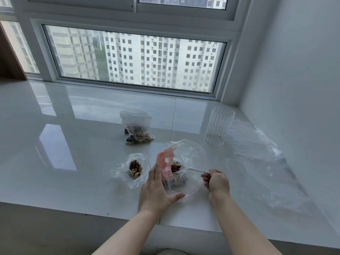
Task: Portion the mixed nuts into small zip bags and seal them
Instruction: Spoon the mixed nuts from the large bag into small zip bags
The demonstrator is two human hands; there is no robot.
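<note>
A glossy white sill [73,144] fills the middle of the frame, its near edge running across the lower part just below the wrists, its far edge meeting the window frame [128,85] in the upper half, and its right side ending at a white wall [294,89]. The left half of the sill lies open and bare, with wide room toward the left edge of the frame.

At lower centre the left hand [158,190] lies flat, fingers spread, pressing the left side of a large clear bag [187,155] that holds mixed nuts [176,167] and a pink crumpled piece [164,161] near its mouth. The right hand [216,183], just right of that bag, is closed on the handle of a white spoon [196,170] whose other end reaches into the bag.

Just left of the left hand rests a small zip bag [128,172] with a clump of nuts inside; whether it is sealed cannot be told. Further up, near centre, sits another small filled bag [137,126], well apart from the hands. To the upper right stands a ribbed clear glass [219,126], upright, and beside it a loose sheet of clear plastic [261,166] spreads along the right side toward the wall, crowding that side.
</note>
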